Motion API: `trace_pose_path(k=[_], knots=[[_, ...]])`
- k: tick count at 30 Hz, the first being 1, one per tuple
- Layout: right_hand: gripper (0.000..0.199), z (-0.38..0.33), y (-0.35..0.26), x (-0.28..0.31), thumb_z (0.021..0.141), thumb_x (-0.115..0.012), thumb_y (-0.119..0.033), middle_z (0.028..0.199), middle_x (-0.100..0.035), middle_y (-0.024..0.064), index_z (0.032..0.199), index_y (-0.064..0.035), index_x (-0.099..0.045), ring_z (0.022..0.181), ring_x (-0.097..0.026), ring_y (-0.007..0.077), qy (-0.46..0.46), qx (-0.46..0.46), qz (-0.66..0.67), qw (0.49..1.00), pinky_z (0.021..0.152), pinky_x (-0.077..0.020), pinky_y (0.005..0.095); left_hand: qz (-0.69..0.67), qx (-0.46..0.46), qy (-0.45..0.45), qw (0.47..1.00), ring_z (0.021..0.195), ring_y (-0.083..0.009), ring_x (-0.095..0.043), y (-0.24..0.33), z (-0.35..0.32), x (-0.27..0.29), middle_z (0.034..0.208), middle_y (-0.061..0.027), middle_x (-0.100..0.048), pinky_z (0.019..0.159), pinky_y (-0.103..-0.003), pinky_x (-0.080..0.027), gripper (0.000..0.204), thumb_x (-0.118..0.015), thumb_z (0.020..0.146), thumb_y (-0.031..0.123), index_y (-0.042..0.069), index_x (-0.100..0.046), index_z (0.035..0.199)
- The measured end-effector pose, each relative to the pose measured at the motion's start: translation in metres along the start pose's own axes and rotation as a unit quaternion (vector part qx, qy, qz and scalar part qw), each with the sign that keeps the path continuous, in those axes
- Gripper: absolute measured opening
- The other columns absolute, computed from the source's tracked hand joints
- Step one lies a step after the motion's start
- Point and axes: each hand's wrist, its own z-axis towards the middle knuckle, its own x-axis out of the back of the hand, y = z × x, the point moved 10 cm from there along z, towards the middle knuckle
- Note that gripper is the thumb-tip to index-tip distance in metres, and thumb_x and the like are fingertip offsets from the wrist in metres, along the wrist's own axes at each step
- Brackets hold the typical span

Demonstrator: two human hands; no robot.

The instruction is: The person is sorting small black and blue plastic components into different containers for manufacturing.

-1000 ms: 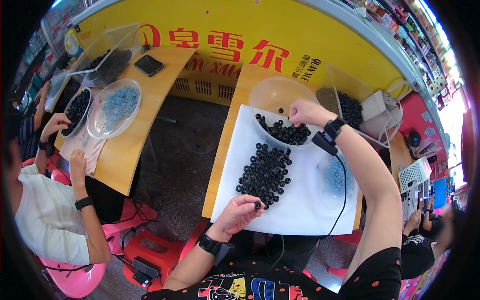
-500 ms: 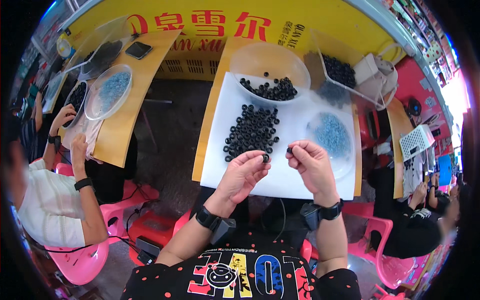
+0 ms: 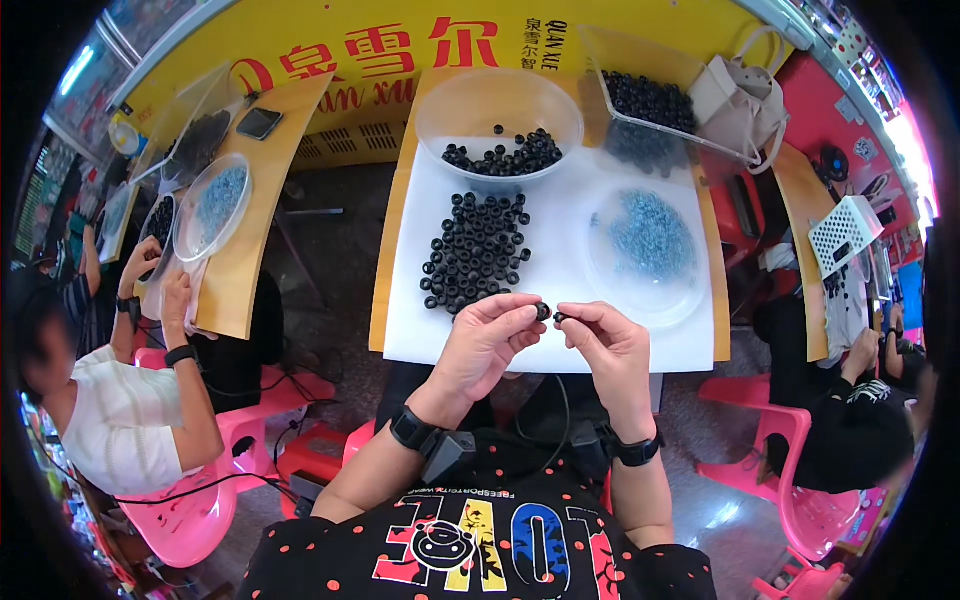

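Note:
My left hand (image 3: 485, 338) pinches a round black ring-like part (image 3: 543, 311) between thumb and fingertips. In the fingertips of my right hand (image 3: 612, 352) is a small black piece (image 3: 560, 317), held close beside the ring; whether the two touch I cannot tell. Both hands are above the near edge of a white sheet (image 3: 555, 240). Beyond my left hand lies a loose pile of round black parts (image 3: 475, 245). To the right, a clear round tray (image 3: 668, 315) carries many small light-blue pieces (image 3: 655, 235).
A clear bowl (image 3: 430, 125) with more black parts stands at the back of the table. Behind it to the right are a clear bin (image 3: 600, 92) of black parts and a beige bag (image 3: 735, 105). Co-workers sit on pink chairs (image 3: 175, 520) at tables either side.
My hands have come together, so the small black piece is now beside the ring. The view has shifted slightly, and the table appears further left.

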Motion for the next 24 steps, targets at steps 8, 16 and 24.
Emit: trace_pose_path(k=[8,16,24], knots=[[0.019,-0.003,-0.019,-0.001,0.085,-0.071,0.001,0.095,-0.072,0.01,0.104,-0.0009,-0.073,0.081,-0.066,0.0135,0.013,0.101,-0.163,0.981,0.073,-0.0526,0.0255,0.045,-0.008,-0.001,0.999,0.09,-0.0154,-0.068,-0.003,0.001,-0.002,0.101,-0.0088,-0.071,0.085,-0.03,-0.055,0.019,-0.067,0.092,0.005,-0.001,-0.07,0.11],[0.016,-0.006,-0.01,0.002,0.083,-0.075,-0.001,0.09,-0.073,0.008,0.099,0.0007,-0.073,0.079,-0.066,0.0115,0.046,0.073,-0.147,0.985,0.072,-0.0529,0.0248,0.054,-0.001,-0.005,0.999,0.093,-0.0145,-0.067,-0.006,-0.001,0.0,0.102,-0.0082,-0.071,0.087,-0.029,-0.054,0.022,-0.067,0.093,0.007,0.0,-0.068,0.114],[0.014,-0.011,-0.006,0.001,0.08,-0.078,-0.001,0.089,-0.072,0.0077,0.093,0.0009,-0.072,0.077,-0.064,0.0103,0.035,0.1,-0.157,0.982,0.07,-0.0515,0.0236,0.033,0.017,-0.007,0.999,0.088,-0.0126,-0.066,-0.013,-0.001,0.002,0.099,-0.0054,-0.07,0.083,-0.028,-0.054,0.019,-0.066,0.093,0.006,0.002,-0.068,0.112]])
